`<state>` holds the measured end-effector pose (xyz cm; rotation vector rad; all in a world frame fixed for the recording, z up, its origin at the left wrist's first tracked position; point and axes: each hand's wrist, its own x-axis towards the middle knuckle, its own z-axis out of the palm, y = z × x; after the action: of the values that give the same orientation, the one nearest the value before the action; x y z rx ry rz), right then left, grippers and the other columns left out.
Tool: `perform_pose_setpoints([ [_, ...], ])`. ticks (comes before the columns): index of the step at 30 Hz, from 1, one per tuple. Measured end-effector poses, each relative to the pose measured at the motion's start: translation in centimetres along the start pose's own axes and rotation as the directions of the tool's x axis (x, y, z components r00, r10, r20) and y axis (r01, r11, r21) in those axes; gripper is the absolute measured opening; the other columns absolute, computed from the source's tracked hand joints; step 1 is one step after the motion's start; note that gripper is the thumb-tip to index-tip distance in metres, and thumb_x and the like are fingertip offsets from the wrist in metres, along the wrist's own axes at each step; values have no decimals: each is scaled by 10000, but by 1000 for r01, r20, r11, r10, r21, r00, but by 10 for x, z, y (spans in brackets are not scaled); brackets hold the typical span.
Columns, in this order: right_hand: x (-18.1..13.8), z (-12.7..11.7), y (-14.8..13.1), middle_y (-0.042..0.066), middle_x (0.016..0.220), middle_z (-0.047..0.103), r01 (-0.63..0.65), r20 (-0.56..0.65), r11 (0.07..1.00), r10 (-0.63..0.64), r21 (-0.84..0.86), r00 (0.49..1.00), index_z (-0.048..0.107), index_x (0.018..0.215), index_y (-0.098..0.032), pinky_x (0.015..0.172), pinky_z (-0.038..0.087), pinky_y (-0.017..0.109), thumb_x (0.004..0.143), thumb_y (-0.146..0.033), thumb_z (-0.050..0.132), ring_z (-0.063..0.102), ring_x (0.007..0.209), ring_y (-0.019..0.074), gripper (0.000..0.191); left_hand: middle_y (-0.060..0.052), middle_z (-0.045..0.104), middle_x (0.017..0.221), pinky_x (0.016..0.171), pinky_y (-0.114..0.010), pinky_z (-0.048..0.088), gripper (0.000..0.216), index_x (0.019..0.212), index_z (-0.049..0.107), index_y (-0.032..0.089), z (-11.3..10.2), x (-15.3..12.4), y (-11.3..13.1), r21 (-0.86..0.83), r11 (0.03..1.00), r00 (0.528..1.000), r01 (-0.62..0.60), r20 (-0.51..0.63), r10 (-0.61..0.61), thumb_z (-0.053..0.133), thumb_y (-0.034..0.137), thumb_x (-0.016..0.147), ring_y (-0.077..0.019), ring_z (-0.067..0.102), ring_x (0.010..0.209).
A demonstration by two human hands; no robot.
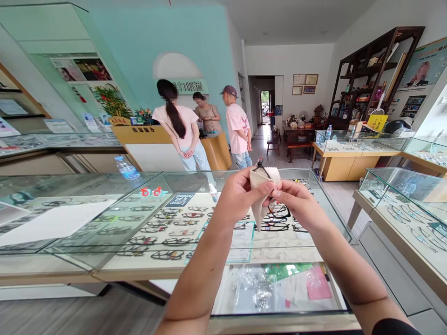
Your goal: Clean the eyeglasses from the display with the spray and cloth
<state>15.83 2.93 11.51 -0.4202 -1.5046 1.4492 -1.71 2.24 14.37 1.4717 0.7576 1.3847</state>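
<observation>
My left hand (240, 191) and my right hand (296, 200) meet above a glass display counter (139, 242). Both pinch a beige cleaning cloth (260, 209) wrapped round a pair of dark-framed glasses (261, 166), of which only a bit of frame shows above the cloth. The cloth's loose end hangs down between my hands. Under the glass lie rows of several spectacle frames (167, 228). A small white spray bottle (213, 192) stands on the counter just left of my left hand.
Three people stand at a yellow reception desk (153, 135) beyond the counter, backs mostly turned. A water bottle (126, 168) sits on the left glass case. More glass cases (401, 195) line the right side, with a dark shelf unit (366, 74) behind.
</observation>
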Motion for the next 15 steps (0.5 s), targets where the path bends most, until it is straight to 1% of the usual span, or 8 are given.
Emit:
perform_pose_setpoints([
  [3,-1,-3,-3,28,828,818,-40,49,999,41,-23,998,757,845,-218,871,565,364,876,-557,884,733,822,191,364,-2,706,609,458,-279,523,457,737,706,196,-7,0,4,9,999,997,37,63,-38,1054,450,584,-166,625,455],
  [5,-2,-4,-5,26,814,816,-59,83,998,61,-26,995,737,818,-217,857,562,356,877,-537,890,731,811,184,359,-16,724,613,470,-298,547,438,726,727,190,-12,1,5,31,999,995,44,83,-46,1059,433,576,-185,649,457],
  [9,-4,-6,-9,23,813,814,-92,148,996,94,-19,985,723,812,-219,809,546,339,882,-526,888,718,791,172,356,-8,708,586,464,-275,517,394,698,762,188,-22,3,1,86,996,997,-11,80,4,1071,391,563,-180,652,474],
  [11,-4,-5,-10,25,809,807,-92,160,996,94,-22,983,719,810,-218,795,536,342,888,-535,880,709,783,173,364,-3,690,567,450,-260,479,404,668,750,187,-24,4,-2,104,994,998,-28,53,23,1063,430,592,-162,623,462],
  [15,-4,-3,-12,18,777,784,-50,116,998,53,-26,992,713,802,-218,803,518,349,884,-551,878,676,762,173,381,-7,657,539,431,-251,422,537,601,686,185,-22,4,-7,84,995,997,-63,-27,65,991,618,688,-136,569,437],
])
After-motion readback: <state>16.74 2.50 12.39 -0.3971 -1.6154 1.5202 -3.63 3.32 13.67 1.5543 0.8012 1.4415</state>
